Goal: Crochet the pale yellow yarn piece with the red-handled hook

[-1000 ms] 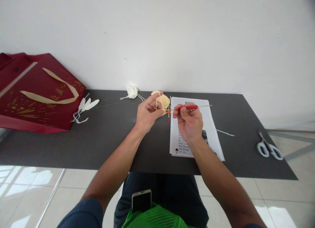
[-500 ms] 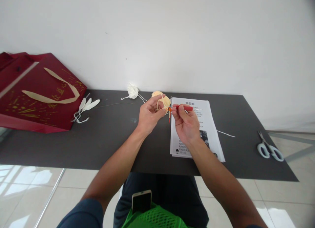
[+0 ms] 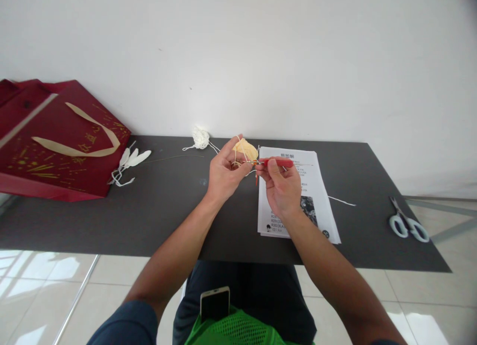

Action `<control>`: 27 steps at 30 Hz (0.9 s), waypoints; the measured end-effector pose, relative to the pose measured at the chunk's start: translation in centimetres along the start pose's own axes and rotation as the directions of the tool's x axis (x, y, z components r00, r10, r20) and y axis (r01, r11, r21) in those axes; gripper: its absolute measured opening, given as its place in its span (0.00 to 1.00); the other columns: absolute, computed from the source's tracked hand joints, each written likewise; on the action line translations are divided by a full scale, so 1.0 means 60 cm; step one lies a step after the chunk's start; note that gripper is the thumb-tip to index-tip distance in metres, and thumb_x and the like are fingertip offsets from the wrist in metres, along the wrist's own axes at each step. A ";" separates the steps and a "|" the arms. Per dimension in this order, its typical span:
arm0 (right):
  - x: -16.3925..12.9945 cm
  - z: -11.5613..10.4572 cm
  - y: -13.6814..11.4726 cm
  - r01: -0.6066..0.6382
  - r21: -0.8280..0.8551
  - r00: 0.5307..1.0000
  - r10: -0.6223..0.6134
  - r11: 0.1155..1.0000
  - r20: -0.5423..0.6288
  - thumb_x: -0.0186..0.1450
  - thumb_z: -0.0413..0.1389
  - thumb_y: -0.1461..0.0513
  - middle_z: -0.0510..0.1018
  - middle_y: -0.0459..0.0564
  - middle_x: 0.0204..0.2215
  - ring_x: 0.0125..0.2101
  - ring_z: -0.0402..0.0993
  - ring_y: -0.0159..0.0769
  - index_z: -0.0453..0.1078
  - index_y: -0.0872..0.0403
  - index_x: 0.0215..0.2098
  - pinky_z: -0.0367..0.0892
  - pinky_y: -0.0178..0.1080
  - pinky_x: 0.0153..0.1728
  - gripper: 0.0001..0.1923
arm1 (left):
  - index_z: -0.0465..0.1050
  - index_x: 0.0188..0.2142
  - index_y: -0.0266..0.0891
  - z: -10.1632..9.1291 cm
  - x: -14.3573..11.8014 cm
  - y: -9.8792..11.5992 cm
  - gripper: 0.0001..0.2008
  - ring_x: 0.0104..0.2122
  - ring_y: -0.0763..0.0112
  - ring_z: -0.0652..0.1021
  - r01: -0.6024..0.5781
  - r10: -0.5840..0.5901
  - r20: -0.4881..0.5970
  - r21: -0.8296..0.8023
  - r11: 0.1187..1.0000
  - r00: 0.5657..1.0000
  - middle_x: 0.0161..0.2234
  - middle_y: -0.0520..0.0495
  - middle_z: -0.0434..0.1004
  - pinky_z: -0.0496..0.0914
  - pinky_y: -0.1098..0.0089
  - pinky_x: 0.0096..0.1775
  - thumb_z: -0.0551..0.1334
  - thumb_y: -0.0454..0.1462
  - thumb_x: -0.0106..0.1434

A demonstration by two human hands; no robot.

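My right hand (image 3: pixel 282 186) is closed round a crochet hook (image 3: pixel 279 163) with a red handle, its thin metal shaft pointing left. In my left hand (image 3: pixel 227 171) thumb and fingers pinch a small piece of crochet work, mostly hidden by the fingers. Pale yarn (image 3: pixel 235 155) runs over the raised left index finger. The hook's tip meets the work at the left fingertips. Just behind the left hand sits a pale yellow ball of yarn (image 3: pixel 246 150). A small orange-red bit (image 3: pixel 256 178) hangs between the hands.
Printed sheets (image 3: pixel 276 211) lie under my right hand on the dark table (image 3: pixel 167 211). Scissors (image 3: pixel 408 223) rest at the right. A white yarn bundle (image 3: pixel 200 138), white crocheted pieces (image 3: pixel 134 159) and a red bag (image 3: pixel 67 146) are left. A phone (image 3: pixel 215 304) is at my lap.
The hook and right hand have shifted slightly left, and the hook lies more level. My left index finger has lifted a little with the yarn over it.
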State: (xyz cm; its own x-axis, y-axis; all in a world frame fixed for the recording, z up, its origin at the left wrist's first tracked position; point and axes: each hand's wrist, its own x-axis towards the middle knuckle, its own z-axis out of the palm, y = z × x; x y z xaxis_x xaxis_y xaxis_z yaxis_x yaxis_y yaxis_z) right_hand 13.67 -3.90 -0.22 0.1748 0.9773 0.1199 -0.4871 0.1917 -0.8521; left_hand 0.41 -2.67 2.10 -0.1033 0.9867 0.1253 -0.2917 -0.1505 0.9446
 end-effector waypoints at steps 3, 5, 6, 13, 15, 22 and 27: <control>0.000 0.002 0.002 0.027 0.015 1.000 -0.027 1.000 -0.016 0.65 0.66 0.57 0.85 0.43 0.32 0.30 0.83 0.31 0.74 0.50 0.38 0.84 0.38 0.36 0.08 | 0.76 0.58 0.45 -0.001 0.001 0.001 0.34 0.25 0.76 0.73 -0.019 0.019 0.002 -0.003 1.000 1.000 0.28 0.52 0.80 0.67 0.72 0.30 0.74 0.30 0.49; -0.003 0.003 0.005 0.059 0.006 0.998 -0.059 0.998 -0.030 0.65 0.65 0.58 0.85 0.43 0.32 0.29 0.83 0.31 0.75 0.50 0.39 0.83 0.39 0.36 0.07 | 0.77 0.57 0.46 -0.001 0.002 -0.002 0.32 0.26 0.76 0.73 -0.042 0.042 0.002 -0.018 0.999 0.999 0.29 0.53 0.80 0.68 0.72 0.32 0.74 0.31 0.51; -0.005 0.004 0.006 0.078 -0.011 0.996 -0.079 0.997 -0.040 0.65 0.65 0.58 0.85 0.43 0.32 0.29 0.83 0.31 0.76 0.50 0.40 0.83 0.39 0.35 0.06 | 0.77 0.57 0.47 -0.002 0.003 -0.005 0.32 0.26 0.76 0.74 -0.046 0.046 -0.004 -0.028 0.999 0.999 0.29 0.53 0.80 0.69 0.72 0.32 0.74 0.32 0.51; -0.032 0.000 0.005 0.337 -0.476 0.930 -0.367 0.812 0.031 0.66 0.64 0.61 0.87 0.48 0.37 0.33 0.85 0.36 0.82 0.48 0.45 0.83 0.41 0.39 0.09 | 0.74 0.60 0.47 0.001 0.003 -0.016 0.37 0.30 0.74 0.79 0.041 -0.052 -0.059 -0.173 0.984 0.997 0.31 0.53 0.83 0.72 0.70 0.37 0.76 0.33 0.50; -0.036 -0.004 0.004 0.494 -0.573 0.855 -0.487 0.655 0.180 0.65 0.64 0.64 0.87 0.49 0.42 0.39 0.86 0.39 0.81 0.46 0.47 0.83 0.43 0.45 0.13 | 0.74 0.60 0.47 0.003 0.003 -0.015 0.37 0.30 0.74 0.79 0.073 -0.088 -0.063 -0.209 0.975 0.994 0.32 0.51 0.84 0.72 0.71 0.35 0.77 0.34 0.50; -0.034 -0.013 0.012 0.768 -0.537 0.619 -0.621 0.350 0.480 0.64 0.62 0.72 0.85 0.52 0.51 0.47 0.85 0.40 0.73 0.44 0.60 0.82 0.45 0.49 0.29 | 0.73 0.60 0.42 0.003 0.002 -0.011 0.37 0.25 0.81 0.75 0.183 -0.207 -0.028 -0.366 0.912 0.978 0.29 0.52 0.83 0.67 0.78 0.30 0.77 0.33 0.50; -0.031 -0.017 0.012 0.755 -0.512 0.646 -0.595 0.410 0.478 0.65 0.62 0.71 0.84 0.50 0.53 0.48 0.84 0.40 0.74 0.41 0.60 0.82 0.46 0.50 0.29 | 0.75 0.57 0.39 -0.004 0.006 -0.012 0.32 0.26 0.81 0.76 0.262 -0.266 0.053 -0.428 0.865 0.963 0.28 0.53 0.80 0.69 0.78 0.32 0.76 0.31 0.52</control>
State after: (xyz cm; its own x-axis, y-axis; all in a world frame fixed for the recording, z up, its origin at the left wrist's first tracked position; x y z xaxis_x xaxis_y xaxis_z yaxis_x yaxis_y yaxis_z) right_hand 13.87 -5.69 -1.55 -0.0063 0.5611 0.8277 0.3700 0.7703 -0.5193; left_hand 0.34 -2.21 1.37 0.0279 0.9931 -0.1143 -0.6868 0.1021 0.7197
